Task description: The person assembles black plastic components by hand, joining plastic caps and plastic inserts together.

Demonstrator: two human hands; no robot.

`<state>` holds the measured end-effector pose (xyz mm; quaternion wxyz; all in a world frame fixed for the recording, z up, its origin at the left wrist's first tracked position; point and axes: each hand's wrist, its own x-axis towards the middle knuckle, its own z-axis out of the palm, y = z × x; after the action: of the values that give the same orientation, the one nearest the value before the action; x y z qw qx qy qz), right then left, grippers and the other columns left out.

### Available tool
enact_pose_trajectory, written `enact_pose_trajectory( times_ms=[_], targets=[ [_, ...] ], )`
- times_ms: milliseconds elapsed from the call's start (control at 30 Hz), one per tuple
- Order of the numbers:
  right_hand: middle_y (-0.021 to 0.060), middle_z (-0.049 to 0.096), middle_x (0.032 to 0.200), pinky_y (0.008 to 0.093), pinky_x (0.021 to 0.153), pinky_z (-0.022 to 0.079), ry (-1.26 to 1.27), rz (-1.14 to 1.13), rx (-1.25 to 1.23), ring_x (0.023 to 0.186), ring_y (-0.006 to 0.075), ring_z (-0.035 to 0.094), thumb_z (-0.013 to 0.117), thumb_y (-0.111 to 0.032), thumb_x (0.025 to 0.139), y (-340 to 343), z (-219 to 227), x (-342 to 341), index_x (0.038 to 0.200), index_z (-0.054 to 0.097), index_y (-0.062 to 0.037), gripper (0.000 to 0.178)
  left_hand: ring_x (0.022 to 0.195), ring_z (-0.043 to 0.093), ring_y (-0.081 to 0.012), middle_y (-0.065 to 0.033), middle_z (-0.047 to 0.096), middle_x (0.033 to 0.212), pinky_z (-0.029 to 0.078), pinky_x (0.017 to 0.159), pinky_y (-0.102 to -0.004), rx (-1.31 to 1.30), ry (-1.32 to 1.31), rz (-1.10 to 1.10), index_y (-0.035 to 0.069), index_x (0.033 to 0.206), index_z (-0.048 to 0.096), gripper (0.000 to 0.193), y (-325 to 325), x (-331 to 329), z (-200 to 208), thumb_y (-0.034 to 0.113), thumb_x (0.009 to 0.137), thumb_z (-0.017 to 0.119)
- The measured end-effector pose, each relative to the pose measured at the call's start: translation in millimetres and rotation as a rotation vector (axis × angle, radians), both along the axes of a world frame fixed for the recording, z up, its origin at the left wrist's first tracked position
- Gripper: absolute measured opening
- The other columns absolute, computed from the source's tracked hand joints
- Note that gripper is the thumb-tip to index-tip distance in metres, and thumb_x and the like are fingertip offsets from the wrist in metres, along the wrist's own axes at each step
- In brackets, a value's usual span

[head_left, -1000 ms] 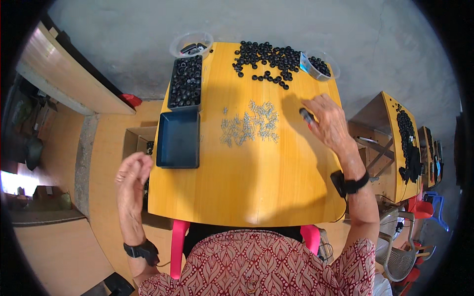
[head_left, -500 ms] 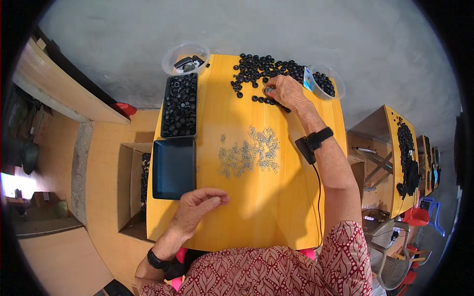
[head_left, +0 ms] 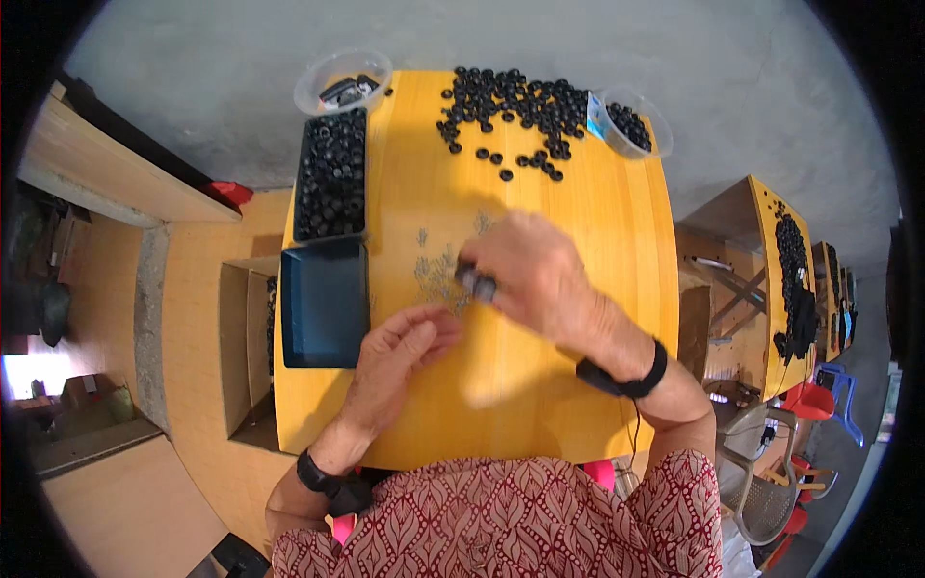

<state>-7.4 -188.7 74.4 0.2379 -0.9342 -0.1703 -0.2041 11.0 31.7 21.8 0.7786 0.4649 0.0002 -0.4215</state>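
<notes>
My right hand, slightly blurred, is closed over the middle of the yellow table and grips a few small black round pieces between thumb and fingers. Just left of it and nearer to me is my left hand. Its thumb and fingertips are pressed together; whatever they may pinch is too small to make out. Small silvery metal pieces lie scattered under and beside the right hand, which covers part of them. At the far edge spreads a heap of black round pieces with holes.
A dark bin full of black pieces stands at the table's left, with a blue-black tray nearer me. Clear plastic tubs stand at both far corners. A cord runs from my right wrist strap. Another table stands at right.
My right hand has come from the black heap back toward my left hand, carrying black round pieces. My left hand has moved slightly up. The whole view has shifted a little.
</notes>
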Motion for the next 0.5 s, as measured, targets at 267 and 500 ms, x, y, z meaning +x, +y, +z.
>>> enact_pose_trajectory(
  times_ms=[267, 500],
  targets=[
    [0.0074, 0.055, 0.078, 0.035, 0.066, 0.041, 0.067, -0.044, 0.038, 0.075, 0.0238, 0.053, 0.07, -0.008, 0.073, 29.6, -35.6, -77.2, 0.09, 0.062, -0.0031, 0.019, 0.102, 0.06, -0.0116, -0.006, 0.064, 0.111, 0.047, 0.091, -0.023, -0.024, -0.025, -0.142, 0.0, 0.119, 0.059, 0.027, -2.5, -16.0, -18.9, 0.006, 0.093, 0.062],
    [0.0094, 0.06, 0.085, 0.0357, 0.068, 0.044, 0.047, -0.04, 0.076, 0.078, 0.024, 0.057, 0.07, -0.006, 0.075, 36.6, -32.9, -87.0, 0.096, 0.065, -0.0003, 0.022, 0.096, 0.061, -0.0107, -0.0051, 0.065, 0.106, 0.049, 0.089, -0.0236, -0.019, -0.075, -0.173, 0.0, 0.115, 0.062, 0.023, -7.2, -20.7, -18.3, 0.005, 0.092, 0.063]
  ],
)
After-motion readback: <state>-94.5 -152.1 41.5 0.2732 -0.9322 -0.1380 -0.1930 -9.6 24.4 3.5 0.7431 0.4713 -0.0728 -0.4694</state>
